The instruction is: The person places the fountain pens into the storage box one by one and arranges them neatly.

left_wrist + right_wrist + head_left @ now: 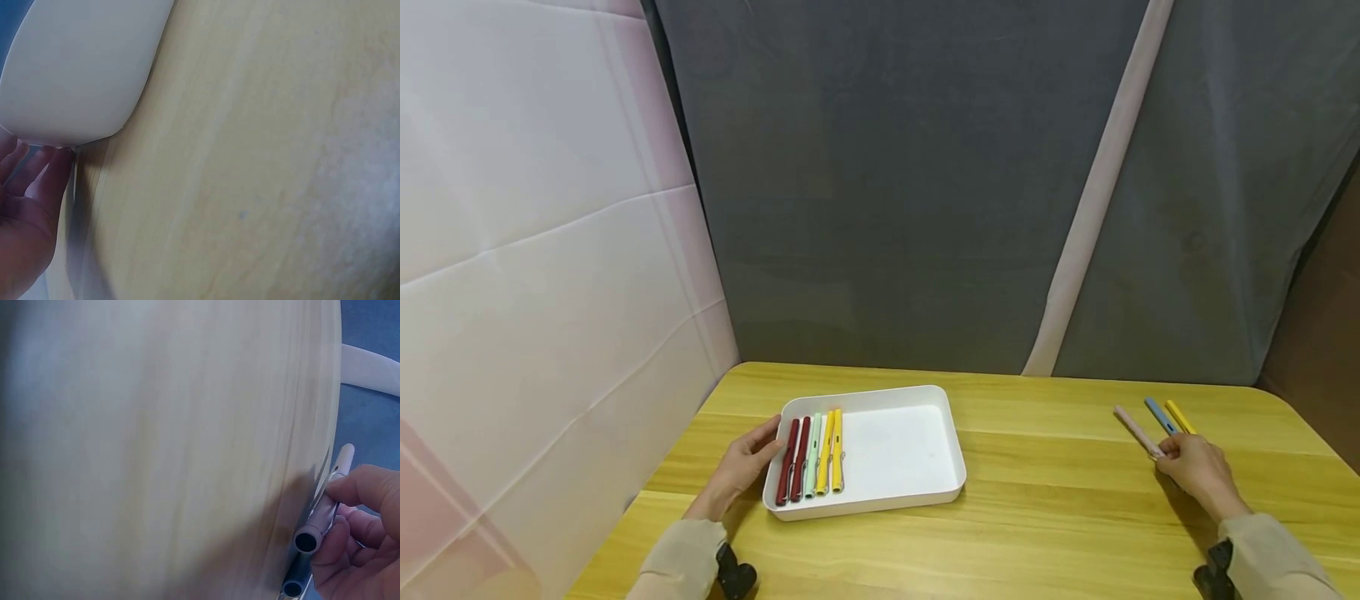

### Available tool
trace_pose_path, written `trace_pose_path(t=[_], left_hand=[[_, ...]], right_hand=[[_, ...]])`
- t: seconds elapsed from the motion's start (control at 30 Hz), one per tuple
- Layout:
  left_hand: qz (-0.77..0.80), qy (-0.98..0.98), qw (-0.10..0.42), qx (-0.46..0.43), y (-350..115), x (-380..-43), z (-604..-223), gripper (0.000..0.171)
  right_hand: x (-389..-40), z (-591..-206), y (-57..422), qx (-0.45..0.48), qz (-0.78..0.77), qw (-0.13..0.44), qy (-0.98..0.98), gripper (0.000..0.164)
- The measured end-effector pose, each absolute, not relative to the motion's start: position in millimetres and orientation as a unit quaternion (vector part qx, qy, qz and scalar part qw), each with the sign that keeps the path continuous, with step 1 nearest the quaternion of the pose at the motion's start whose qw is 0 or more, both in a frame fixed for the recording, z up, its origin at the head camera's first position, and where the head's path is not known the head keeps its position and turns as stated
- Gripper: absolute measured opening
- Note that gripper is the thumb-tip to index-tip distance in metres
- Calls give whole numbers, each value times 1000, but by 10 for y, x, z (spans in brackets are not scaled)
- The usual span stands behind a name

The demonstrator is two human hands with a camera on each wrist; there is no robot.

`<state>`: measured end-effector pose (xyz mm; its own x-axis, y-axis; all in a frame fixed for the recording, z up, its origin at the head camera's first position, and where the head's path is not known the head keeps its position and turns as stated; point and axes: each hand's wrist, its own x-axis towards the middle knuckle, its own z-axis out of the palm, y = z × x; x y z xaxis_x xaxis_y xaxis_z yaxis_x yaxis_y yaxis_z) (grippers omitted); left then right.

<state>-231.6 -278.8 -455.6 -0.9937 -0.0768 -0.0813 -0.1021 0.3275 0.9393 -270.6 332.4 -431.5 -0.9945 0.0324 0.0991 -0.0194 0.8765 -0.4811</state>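
Observation:
A shallow white tray [902,450] lies on the table, with two dark red pens [793,462], a mint green pen [813,457] and two yellow pens [837,450] side by side at its left end. My left hand [741,462] holds the tray's left edge, thumb at the rim; in the left wrist view its fingers [53,178] meet the tray's outer wall. Far to the right, my right hand [1198,471] pinches a pale pink pen [322,515] between thumb and fingers. Close beside it lies a blue pen [1161,415], then another yellow pen [1180,415], both partly hidden by the hand.
The wooden table [1030,517] extends between tray and right-hand pens. A grey curtain [887,183] with a pale strip [1097,200] hangs behind its far edge. White fabric [550,250] stands along the left side, and a brown panel [1318,333] at the right.

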Motion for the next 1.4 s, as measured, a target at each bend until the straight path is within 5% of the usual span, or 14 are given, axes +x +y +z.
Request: trace_pose_path(t=[0.4,1.4], left_hand=[[574,816,17,-61,-2794,-2322,-4542,55],[575,816,8,-54,-2789,-2330,-4551,54]], right_hand=[[-2695,-4316,3173,-11,325,67,-943,26],[-2750,-4112,2321,24,554,-48,-831,40]])
